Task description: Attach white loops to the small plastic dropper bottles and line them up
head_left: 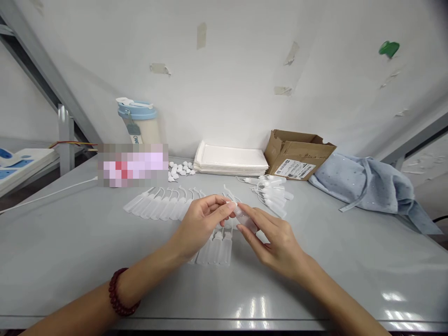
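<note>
Between my two hands is a small translucent plastic bottle (pixel 246 221), tilted, with a thin white tube at its top. My left hand (pixel 206 217) pinches the bottle's neck end between thumb and fingers. Closed round the bottle's body is my right hand (pixel 273 233). Beneath my hands lie several similar bottles (pixel 217 249) side by side, partly hidden by my left hand. A fanned row of bottles with tubes (pixel 157 206) spreads to the left. Another cluster of bottles (pixel 275 193) lies to the right, tubes bent over.
Several white caps (pixel 180 169) lie behind the row. Along the wall stand a stack of white trays (pixel 233 158), an open cardboard box (pixel 297 156) and a blue-lidded tumbler (pixel 138 121). A light blue cloth (pixel 364 182) lies at right, a white cable (pixel 49 193) at left.
</note>
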